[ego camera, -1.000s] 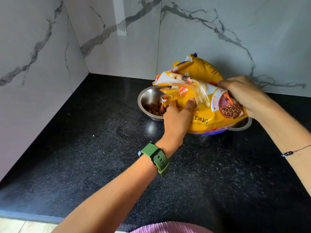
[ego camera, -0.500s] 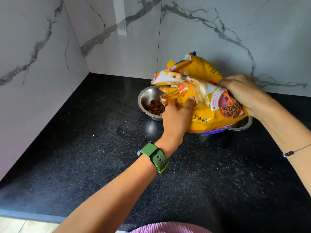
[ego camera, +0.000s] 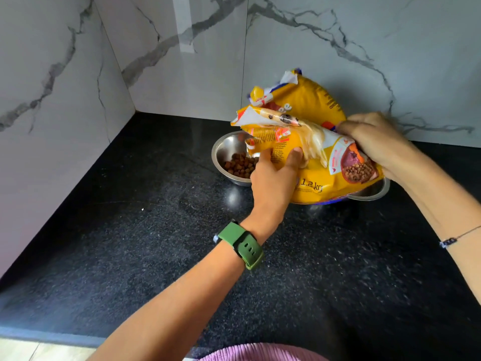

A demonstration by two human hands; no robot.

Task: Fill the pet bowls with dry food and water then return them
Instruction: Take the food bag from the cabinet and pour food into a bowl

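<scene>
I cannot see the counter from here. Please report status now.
Both hands, left and right, grip yellow food bag. Left bowl holds kibble. Bag hides second bowl.

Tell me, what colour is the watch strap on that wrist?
Green. The watch strap sits on the left wrist, seen clearly in the head view.

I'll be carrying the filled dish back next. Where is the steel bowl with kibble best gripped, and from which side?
Take the steel bowl by its flared rim on the left, reaching in from the open countertop side. The rim juts past the wall there and is bare, while the yellow food bag, held by the left hand and right hand, covers its right side.
</scene>
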